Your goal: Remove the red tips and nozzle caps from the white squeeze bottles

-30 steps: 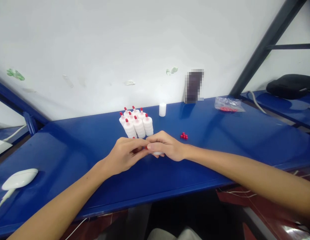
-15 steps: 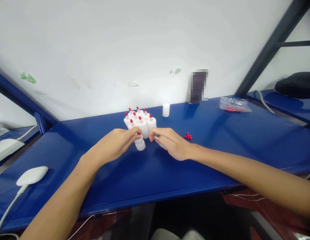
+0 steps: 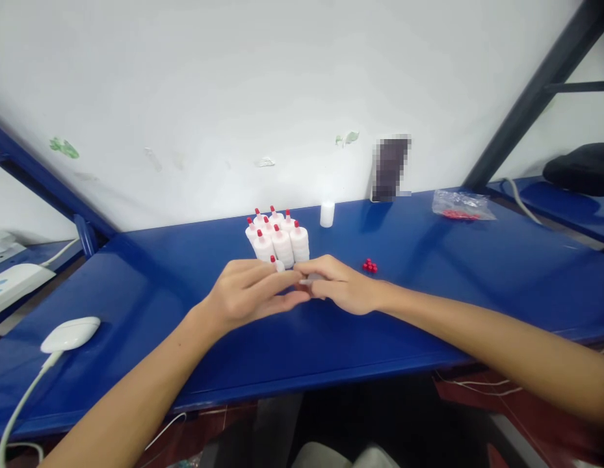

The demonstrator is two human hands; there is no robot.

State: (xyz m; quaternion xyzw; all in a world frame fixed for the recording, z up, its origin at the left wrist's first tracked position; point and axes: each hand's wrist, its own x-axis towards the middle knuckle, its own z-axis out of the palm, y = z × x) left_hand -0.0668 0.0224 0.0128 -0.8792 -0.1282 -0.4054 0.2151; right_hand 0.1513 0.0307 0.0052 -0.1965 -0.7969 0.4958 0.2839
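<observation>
Several white bottles with red-tipped nozzles stand grouped near the middle of the blue table. One more red-tipped bottle stands in front of them, mostly hidden behind my left hand. That hand has its fingers stretched toward the right, their tips meeting the fingers of my right hand. My right hand is closed in a pinch round a small whitish piece, partly covered by the fingers. Small red caps lie in a little cluster to the right.
A white cylinder stands near the wall, and a dark pixelated object leans there. A clear bag with red pieces lies at the back right. A white cabled device rests at the left on the blue table.
My left hand has let go of the front bottle and moved right to my right hand, its fingers now stretched out. The view has shifted slightly.
</observation>
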